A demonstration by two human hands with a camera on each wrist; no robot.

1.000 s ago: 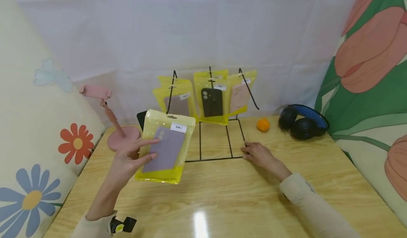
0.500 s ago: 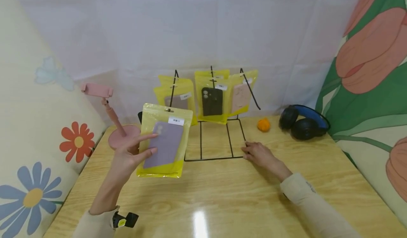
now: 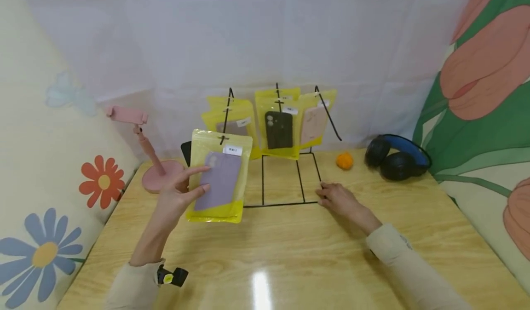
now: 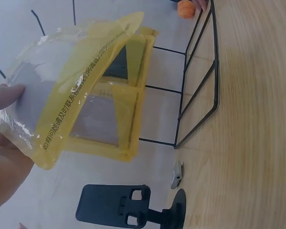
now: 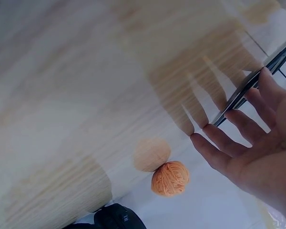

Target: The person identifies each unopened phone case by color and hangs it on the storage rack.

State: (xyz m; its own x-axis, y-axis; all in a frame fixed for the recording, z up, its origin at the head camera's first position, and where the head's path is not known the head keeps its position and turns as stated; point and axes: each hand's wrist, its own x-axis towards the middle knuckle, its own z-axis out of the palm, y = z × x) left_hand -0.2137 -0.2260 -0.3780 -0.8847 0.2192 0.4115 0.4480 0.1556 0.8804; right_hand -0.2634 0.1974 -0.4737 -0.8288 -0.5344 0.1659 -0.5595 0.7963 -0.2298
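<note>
My left hand [image 3: 175, 204] pinches a clear-and-yellow pouch [image 3: 221, 181] holding a purple phone case, with thumb and index finger across its front. The pouch's top slot lies at the tip of the left hook [image 3: 225, 121] of a black wire display rack [image 3: 283, 204]; the tip shows in front of the slot. Behind it, similar pouches [image 3: 253, 112] hang on that hook. On the rack's right base corner, my right hand [image 3: 341, 204] grips the wire; the right wrist view shows thumb and fingertips on the rack wire [image 5: 238, 98].
A pouch with a black case [image 3: 279, 130] and one with a pink case [image 3: 313, 123] hang on the other hooks. Around the rack stand a pink phone stand [image 3: 163, 174], an orange yarn ball [image 3: 344, 161] and black headphones [image 3: 397, 163]. A dark phone holder [image 4: 114, 205] shows in the left wrist view.
My left hand has raised the pouch and brought it slightly right, so its slot now meets the left hook's tip. The right hand stays on the rack.
</note>
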